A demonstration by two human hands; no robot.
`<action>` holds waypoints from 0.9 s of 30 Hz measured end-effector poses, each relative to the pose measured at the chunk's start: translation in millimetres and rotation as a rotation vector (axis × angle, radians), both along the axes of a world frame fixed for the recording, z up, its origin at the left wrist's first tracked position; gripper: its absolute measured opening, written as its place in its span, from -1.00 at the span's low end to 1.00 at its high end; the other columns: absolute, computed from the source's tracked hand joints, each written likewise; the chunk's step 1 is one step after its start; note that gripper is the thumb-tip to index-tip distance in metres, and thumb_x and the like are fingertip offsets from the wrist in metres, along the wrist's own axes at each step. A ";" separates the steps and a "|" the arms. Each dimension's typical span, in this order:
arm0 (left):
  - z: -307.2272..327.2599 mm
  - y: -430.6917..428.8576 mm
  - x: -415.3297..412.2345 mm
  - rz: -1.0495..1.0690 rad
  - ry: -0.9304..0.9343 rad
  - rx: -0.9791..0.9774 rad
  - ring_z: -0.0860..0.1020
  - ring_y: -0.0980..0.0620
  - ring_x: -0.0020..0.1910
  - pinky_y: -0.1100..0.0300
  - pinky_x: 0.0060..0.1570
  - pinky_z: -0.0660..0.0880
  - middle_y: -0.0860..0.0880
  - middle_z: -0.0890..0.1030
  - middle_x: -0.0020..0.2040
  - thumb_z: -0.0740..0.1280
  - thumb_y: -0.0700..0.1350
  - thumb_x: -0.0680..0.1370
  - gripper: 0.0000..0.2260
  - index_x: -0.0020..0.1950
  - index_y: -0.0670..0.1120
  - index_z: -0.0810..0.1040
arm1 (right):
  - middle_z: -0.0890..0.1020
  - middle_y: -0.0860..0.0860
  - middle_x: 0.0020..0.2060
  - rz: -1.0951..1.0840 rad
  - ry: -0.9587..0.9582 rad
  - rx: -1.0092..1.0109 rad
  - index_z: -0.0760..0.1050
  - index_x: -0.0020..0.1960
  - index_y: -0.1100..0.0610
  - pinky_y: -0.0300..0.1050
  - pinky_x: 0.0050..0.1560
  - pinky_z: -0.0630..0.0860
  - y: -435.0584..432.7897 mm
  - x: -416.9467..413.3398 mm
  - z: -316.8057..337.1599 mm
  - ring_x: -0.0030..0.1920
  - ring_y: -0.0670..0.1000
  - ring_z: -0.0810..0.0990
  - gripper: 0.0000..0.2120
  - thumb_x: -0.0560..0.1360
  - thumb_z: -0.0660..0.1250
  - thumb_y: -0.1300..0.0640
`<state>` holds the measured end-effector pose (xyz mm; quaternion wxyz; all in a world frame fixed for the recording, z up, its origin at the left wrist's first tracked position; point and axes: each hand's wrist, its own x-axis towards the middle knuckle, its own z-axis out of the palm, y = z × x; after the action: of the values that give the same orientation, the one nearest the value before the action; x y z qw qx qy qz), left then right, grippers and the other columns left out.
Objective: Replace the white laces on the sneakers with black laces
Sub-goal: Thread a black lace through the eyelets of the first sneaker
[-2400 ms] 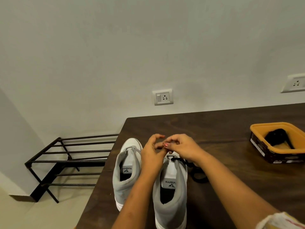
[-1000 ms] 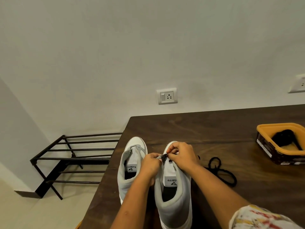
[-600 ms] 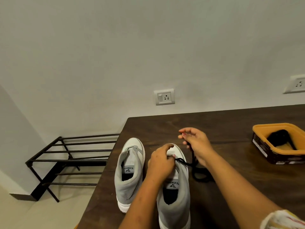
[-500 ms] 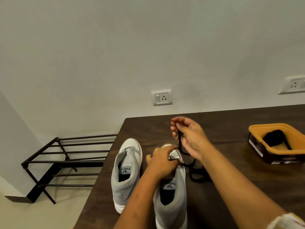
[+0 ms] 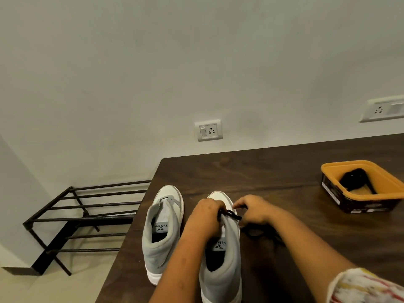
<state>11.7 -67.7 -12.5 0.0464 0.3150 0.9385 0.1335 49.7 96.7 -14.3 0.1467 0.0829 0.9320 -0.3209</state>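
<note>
Your right hand [image 5: 254, 212] came down from its pull, fingers pinching the lace [image 5: 232, 214]; your left hand [image 5: 205, 217] gripped the sneaker [image 5: 220, 278] (one crossing snugged, I'd judge).

"Velarro" — left sneaker's tongue label [image 5: 162, 227]

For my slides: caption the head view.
Left hand and right hand hold a black lace at one sneaker; the other sneaker stands beside it.

Dark wood-grain table [image 5: 273, 171], grey cloth-lined sneakers [image 5: 161, 226], glossy orange plastic tub [image 5: 384, 193], matt black metal rack [image 5: 87, 215].
</note>
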 end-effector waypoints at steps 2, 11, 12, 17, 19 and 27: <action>-2.7 2.7 2.4 0.056 0.082 0.029 0.52 -0.09 0.04 0.08 -0.02 0.49 -0.07 0.58 0.02 0.26 -0.21 0.46 -0.78 0.08 -0.01 0.52 | 0.44 0.02 0.31 0.045 0.056 -0.008 0.39 0.42 0.06 -0.20 0.17 0.45 -5.4 -0.5 3.8 0.31 0.03 0.44 -0.31 0.34 0.51 0.28; -2.1 -1.4 1.3 0.278 -0.117 0.740 0.48 0.10 -0.29 0.33 -0.30 0.45 0.03 0.47 -0.30 0.23 -0.47 0.41 -0.63 -0.26 0.03 0.41 | 0.48 -0.03 0.05 0.090 0.193 -0.062 0.59 0.19 0.07 -0.16 0.16 0.41 -21.6 -7.2 -0.4 0.14 0.00 0.46 -0.59 0.41 0.29 0.36; -3.5 -1.6 0.9 0.310 -0.141 0.797 0.50 0.07 -0.28 0.32 -0.29 0.49 0.02 0.48 -0.30 0.22 -0.47 0.42 -0.64 -0.25 0.03 0.42 | 0.50 -0.04 0.01 0.066 0.193 -0.085 0.62 0.14 0.07 -0.13 0.14 0.43 -22.2 -7.3 -0.7 0.10 -0.01 0.48 -0.65 0.42 0.29 0.32; 4.9 -2.3 -2.8 0.454 -0.366 1.258 0.60 -0.09 -0.16 0.14 -0.34 0.57 -0.11 0.54 -0.17 0.13 -0.50 0.49 -0.67 -0.15 -0.06 0.43 | 0.64 -0.08 -0.05 -0.010 0.165 -0.137 0.66 -0.02 -0.09 -0.10 0.01 0.48 -22.2 -7.2 0.1 0.00 -0.05 0.57 -0.83 0.46 0.31 -0.02; 13.9 -2.7 3.7 0.438 -0.357 1.338 0.61 -0.09 -0.17 0.20 -0.32 0.57 -0.13 0.54 -0.17 0.12 -0.51 0.49 -0.69 -0.13 -0.10 0.42 | 0.62 -0.14 -0.10 -0.021 0.156 -0.124 0.63 -0.06 -0.15 -0.12 -0.05 0.49 -24.0 -7.0 0.9 -0.05 -0.09 0.56 -0.80 0.41 0.35 -0.20; 59.8 -44.1 2.0 0.581 -0.067 1.734 0.62 -0.02 -0.23 0.30 -0.27 0.60 -0.04 0.52 -0.15 0.20 -0.45 0.54 -0.73 -0.12 -0.07 0.42 | 0.64 -0.17 -0.08 -0.076 0.143 -0.117 0.62 -0.16 -0.21 -0.04 0.10 0.53 -30.9 -6.6 2.4 -0.01 -0.11 0.58 -0.83 0.26 0.43 -0.18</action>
<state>13.7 -111.8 47.3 -0.2148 -0.0130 0.5499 0.8070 43.1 65.8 -11.9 0.0719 0.0865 0.9159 -0.3854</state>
